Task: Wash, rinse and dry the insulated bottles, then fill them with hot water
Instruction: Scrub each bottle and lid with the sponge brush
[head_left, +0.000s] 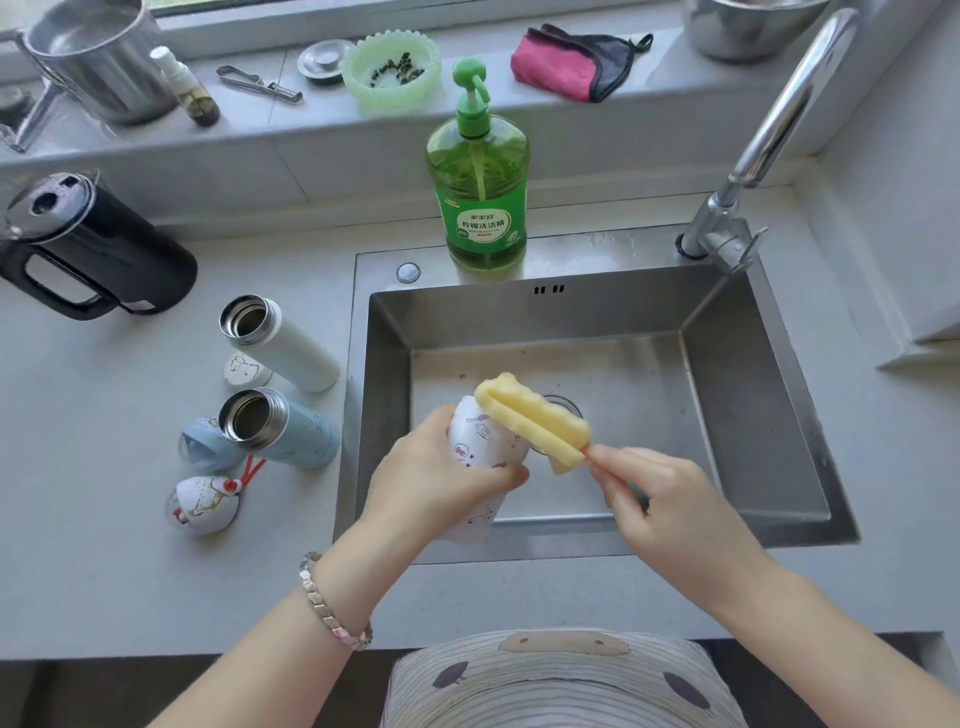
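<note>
Over a steel sink (753, 364), the left hand (441, 478) is gripping a white patterned insulated bottle (480, 441); the right hand (670, 499) is pinching a yellow sponge brush (535, 415).

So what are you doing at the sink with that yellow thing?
A person is washing a white patterned bottle over the sink. The left hand grips the bottle, and the right hand holds a yellow sponge brush at its mouth. Two more open bottles, a white one and a blue one, wait on the counter beside their lids.
</note>
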